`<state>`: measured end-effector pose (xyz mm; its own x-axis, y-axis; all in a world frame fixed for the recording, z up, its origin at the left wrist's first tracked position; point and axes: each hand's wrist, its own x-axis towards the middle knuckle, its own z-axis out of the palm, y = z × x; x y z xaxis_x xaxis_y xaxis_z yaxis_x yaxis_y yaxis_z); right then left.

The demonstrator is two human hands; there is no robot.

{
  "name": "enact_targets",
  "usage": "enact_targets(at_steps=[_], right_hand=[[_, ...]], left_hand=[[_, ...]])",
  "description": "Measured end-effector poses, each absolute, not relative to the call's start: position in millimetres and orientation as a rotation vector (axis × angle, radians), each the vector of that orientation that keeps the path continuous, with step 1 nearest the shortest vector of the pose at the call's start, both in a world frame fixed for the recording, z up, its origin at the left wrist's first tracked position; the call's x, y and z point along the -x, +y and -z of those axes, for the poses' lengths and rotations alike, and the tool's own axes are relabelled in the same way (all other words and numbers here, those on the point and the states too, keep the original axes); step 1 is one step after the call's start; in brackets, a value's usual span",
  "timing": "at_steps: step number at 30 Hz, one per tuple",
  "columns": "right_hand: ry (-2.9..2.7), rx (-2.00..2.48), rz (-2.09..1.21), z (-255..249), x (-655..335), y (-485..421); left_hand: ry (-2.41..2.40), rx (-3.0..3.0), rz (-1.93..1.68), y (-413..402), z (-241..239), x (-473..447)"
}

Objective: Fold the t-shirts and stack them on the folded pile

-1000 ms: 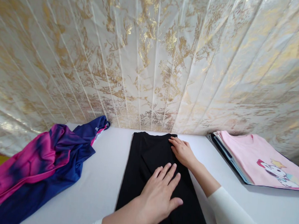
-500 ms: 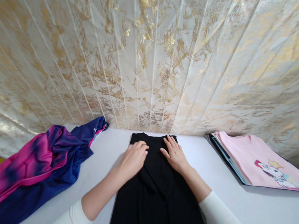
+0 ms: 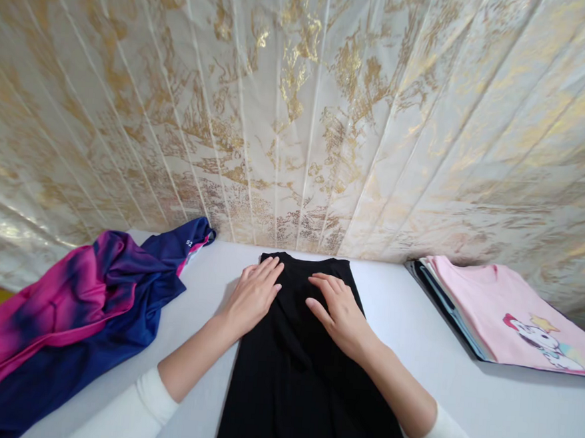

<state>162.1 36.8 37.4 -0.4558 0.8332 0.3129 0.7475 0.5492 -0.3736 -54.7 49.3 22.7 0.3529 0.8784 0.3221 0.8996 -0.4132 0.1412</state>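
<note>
A black garment (image 3: 306, 380) lies folded lengthwise in a long strip down the middle of the white table (image 3: 510, 408). My left hand (image 3: 253, 296) rests flat on its upper left edge, fingers stretched out and together. My right hand (image 3: 339, 312) lies flat on the upper middle of the cloth, fingers extended toward the far end. Both hands press on the fabric near the collar end; neither grips anything.
A crumpled pink and navy sports garment (image 3: 70, 310) lies at the left. A stack of folded shirts with a pink cartoon-print shirt (image 3: 510, 318) on top sits at the right. A white and gold wrinkled curtain (image 3: 300, 113) hangs behind the table.
My left hand slid from the lower middle of the black garment up to its upper left edge. My right hand shifted slightly toward me and to the middle of the cloth.
</note>
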Motion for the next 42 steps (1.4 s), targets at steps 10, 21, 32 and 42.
enact_targets(at_steps=[10,21,32,42], right_hand=[[-2.624,1.080,-0.116,-40,-134,-13],[-2.514,1.046,-0.175,-21,-136,1],[-2.528,1.074,0.018,-24,-131,26],[-2.759,0.566,-0.063,-38,-144,-23]], left_hand=[[-1.865,2.644,0.746,-45,-36,45],[-1.268,2.740,0.446,-143,3,45],[-1.331,2.711,0.447,-144,-5,44],[-1.155,2.873,0.847,-171,1,62]])
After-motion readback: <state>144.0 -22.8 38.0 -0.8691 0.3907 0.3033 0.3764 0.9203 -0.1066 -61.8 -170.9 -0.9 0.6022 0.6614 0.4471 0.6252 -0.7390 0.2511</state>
